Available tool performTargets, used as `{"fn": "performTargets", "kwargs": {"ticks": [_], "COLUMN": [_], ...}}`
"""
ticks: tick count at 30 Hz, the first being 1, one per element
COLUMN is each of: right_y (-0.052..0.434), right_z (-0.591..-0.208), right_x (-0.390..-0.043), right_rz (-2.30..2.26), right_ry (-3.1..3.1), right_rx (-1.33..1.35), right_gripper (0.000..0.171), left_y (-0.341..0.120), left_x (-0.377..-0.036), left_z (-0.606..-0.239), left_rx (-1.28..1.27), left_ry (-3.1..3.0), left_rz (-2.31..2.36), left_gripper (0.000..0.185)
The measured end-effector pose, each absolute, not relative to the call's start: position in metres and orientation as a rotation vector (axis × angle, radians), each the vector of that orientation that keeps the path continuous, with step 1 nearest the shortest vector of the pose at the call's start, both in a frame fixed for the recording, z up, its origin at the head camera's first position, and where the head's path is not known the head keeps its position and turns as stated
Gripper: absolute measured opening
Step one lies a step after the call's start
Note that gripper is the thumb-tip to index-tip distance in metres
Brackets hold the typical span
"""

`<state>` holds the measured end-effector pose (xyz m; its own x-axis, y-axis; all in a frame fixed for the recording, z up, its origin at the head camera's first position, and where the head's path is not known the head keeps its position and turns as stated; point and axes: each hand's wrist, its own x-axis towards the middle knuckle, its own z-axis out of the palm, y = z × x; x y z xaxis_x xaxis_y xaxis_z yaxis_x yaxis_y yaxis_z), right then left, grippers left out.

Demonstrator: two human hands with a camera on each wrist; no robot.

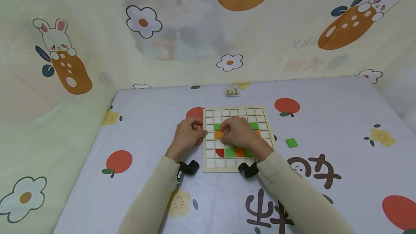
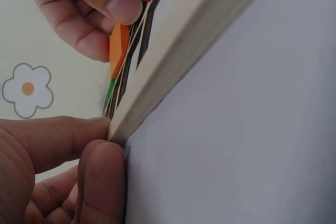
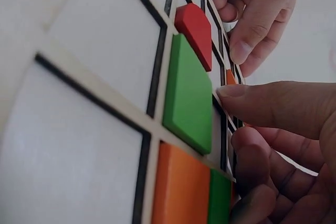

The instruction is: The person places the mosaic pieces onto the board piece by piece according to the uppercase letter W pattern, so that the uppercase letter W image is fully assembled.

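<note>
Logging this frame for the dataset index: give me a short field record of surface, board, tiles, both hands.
surface: printed fruit-pattern cloth
board: square pale wooden grid board, lying flat
tiles on board: green, orange and one red rounded tile in cells
loose tile: green square tile on the cloth, right of the board, apart from it
card: small grid-printed card beyond the board
left hand: fingers pressed on the board's left edge
right hand: pinches an orange square tile over a cell

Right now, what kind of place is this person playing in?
Probably a home play spot, perhaps a bed. The wooden grid board lies on a fruit-print sheet, with a bunny-and-flower cloth hung behind. Both hands are at the board.
</note>
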<state>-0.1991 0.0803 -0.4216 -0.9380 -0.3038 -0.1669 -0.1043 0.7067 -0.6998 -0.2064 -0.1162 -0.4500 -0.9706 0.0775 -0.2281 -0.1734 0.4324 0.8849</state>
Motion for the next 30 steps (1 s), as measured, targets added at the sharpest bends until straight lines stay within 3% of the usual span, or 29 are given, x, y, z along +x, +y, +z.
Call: {"fn": "performTargets", "kwargs": {"ticks": [10,24,30], "right_y": [0.097,0.23,0.256], "right_z": [-0.421,-0.419,-0.423], "right_x": [-0.193,-0.147,-0.139], "right_rz": [-1.099,-0.929,-0.916], "right_ry": [2.663,2.863,2.805], "right_rx": [-0.28,0.019,0.09], "right_gripper": [0.026,0.027,0.04], "left_y": [-0.116,-0.116,-0.115], "left_x": [-0.207,-0.203,-0.203], "left_z": [-0.452,-0.45,-0.452], "left_rx": [-0.11,-0.091,-0.072], "left_ry": [2.45,2.463,2.447], "left_rz": [1.542,1.563,1.588], "left_gripper": [0.032,0.034,0.034]}}
